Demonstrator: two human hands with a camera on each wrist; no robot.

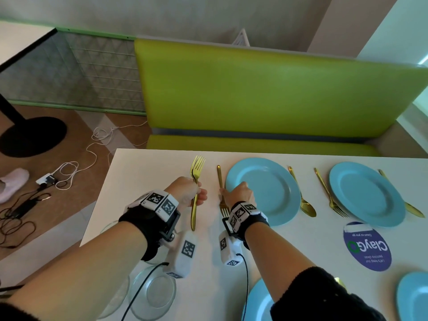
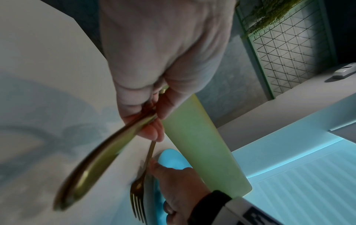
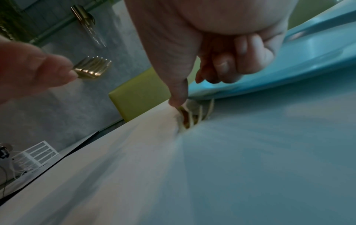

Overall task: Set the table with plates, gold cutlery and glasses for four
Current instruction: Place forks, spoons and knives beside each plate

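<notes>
My left hand (image 1: 196, 193) grips a bundle of gold cutlery (image 1: 194, 212) upright over the white table (image 1: 143, 195), fork tines pointing away; its handles (image 2: 108, 152) blur in the left wrist view. One gold fork (image 1: 223, 208) lies on the table just left of a blue plate (image 1: 266, 193), tines toward me. My right hand (image 1: 236, 193) is over that fork. Its thumb tip (image 3: 178, 100) touches the fork (image 3: 187, 115) near the neck, and the other fingers are curled above the plate rim (image 3: 289, 73), holding nothing.
A gold spoon (image 1: 303, 198), a second fork (image 1: 331, 195), a second blue plate (image 1: 367, 193) and a knife (image 1: 412, 209) lie to the right. Two more blue plates (image 1: 259, 302) sit at the near edge. Clear glass dishes (image 1: 150, 295) are under my left forearm. A green bench (image 1: 266, 93) lines the far side.
</notes>
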